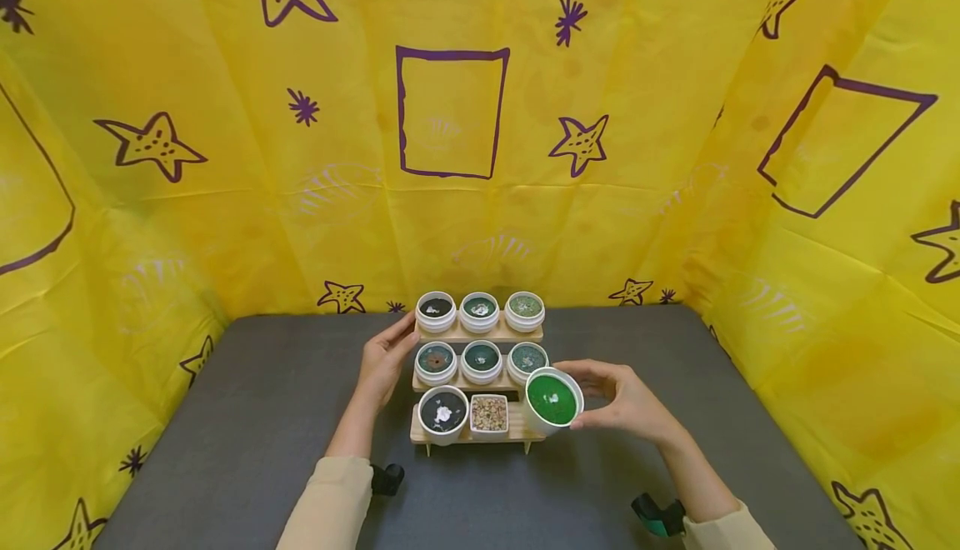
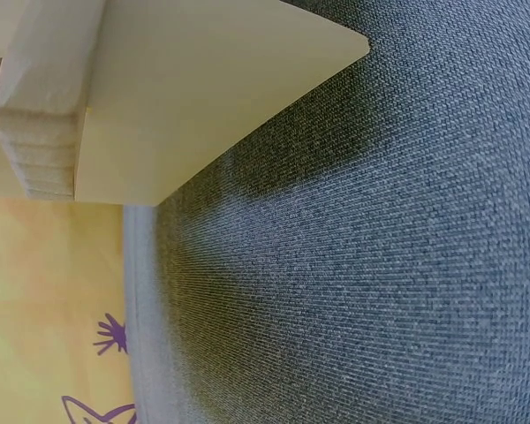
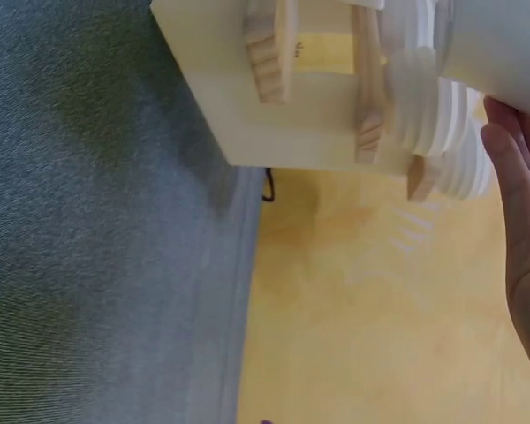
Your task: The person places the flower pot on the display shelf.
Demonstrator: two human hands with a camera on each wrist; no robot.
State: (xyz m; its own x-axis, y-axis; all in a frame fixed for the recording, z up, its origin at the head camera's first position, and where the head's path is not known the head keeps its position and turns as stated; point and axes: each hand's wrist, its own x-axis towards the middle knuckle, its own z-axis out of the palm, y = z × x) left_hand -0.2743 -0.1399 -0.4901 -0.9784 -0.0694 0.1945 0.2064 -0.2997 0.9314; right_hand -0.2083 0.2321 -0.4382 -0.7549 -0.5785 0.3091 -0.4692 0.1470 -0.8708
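A three-tier wooden stand (image 1: 482, 434) on the grey table bears several small white bowls. Most hold dark or green glossy contents with pale marks on top; a square bowl (image 1: 489, 414) at the front holds speckled, pebble-like bits. My left hand (image 1: 384, 360) holds the left end of the top tier between thumb and fingers; its wrist view shows only the stand's side panel (image 2: 203, 97). My right hand (image 1: 622, 400) grips a white cup (image 1: 553, 400) with bright green contents, tilted a little toward me, in front of the stand's right end. Fingers (image 3: 512, 168) lie against the cup's side.
Behind the table (image 1: 262, 417) and along both sides hangs a yellow cloth (image 1: 450, 233) with purple drawings. A white bowl with dark contents (image 1: 442, 413) stands at the front left of the stand. Black straps (image 1: 387, 479) circle both wrists.
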